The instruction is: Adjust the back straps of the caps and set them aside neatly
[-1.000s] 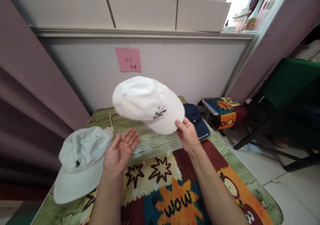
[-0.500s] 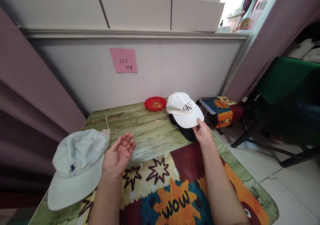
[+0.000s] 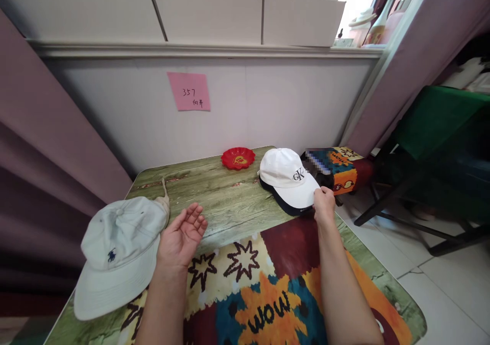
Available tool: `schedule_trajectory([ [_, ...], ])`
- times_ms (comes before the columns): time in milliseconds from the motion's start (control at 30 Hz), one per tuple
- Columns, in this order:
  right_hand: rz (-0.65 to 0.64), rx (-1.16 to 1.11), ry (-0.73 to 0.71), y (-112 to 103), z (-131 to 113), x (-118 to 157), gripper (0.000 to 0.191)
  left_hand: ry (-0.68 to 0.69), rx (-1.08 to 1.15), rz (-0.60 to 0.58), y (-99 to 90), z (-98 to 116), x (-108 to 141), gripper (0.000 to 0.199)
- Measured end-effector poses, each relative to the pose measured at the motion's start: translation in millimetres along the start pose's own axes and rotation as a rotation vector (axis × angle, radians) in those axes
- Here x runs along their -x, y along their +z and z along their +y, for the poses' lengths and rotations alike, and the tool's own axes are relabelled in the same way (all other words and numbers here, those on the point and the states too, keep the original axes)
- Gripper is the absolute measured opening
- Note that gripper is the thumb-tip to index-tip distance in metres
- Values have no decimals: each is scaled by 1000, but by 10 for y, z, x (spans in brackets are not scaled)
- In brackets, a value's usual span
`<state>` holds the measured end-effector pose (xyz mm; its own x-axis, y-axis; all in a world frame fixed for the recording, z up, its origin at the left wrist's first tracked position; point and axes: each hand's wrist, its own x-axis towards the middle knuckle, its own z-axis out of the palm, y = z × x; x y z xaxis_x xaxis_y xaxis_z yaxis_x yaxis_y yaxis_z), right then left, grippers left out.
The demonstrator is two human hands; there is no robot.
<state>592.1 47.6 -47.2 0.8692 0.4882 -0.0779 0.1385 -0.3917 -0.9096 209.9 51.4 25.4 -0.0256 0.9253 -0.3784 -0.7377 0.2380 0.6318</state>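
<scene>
A white cap with black CK letters (image 3: 283,169) rests over a black cap (image 3: 288,208) at the table's back right. My right hand (image 3: 324,203) pinches the white cap's brim at its right edge. The black cap shows only along its lower left side. My left hand (image 3: 182,237) is palm up with its fingers apart and slightly curled, holding nothing. Just left of it lies a pale grey-green cap (image 3: 122,235) with a small dark blue emblem, its brim towards the near left.
A red scalloped dish (image 3: 238,158) stands at the table's back edge by the wall. A colourful mat (image 3: 271,304) covers the near part of the wood-patterned table (image 3: 218,192). A patterned stool (image 3: 346,174) and a dark-legged chair stand to the right.
My right hand has moved right and slightly down with the white cap, which now sits lower over the black cap. My left hand has stayed almost still.
</scene>
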Motion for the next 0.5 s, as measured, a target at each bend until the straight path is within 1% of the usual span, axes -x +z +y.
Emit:
schedule_trajectory([
  [67, 15, 154, 8, -52, -16, 35, 54, -3, -3, -3, 3, 1, -2, 33],
  [200, 4, 339, -32, -129, -94, 130, 55, -9, -4, -6, 7, 4, -9, 32],
  [333, -51, 530, -72, -175, -133, 155, 64, -4, 4, -2, 5, 12, -7, 30],
  [433, -123, 465, -65, -166, -95, 110, 73, 5, 11, 7, -1, 31, 2, 30],
  [500, -150, 392, -74, -124, -53, 74, 73, 9, 17, 2, -5, 46, 8, 30],
])
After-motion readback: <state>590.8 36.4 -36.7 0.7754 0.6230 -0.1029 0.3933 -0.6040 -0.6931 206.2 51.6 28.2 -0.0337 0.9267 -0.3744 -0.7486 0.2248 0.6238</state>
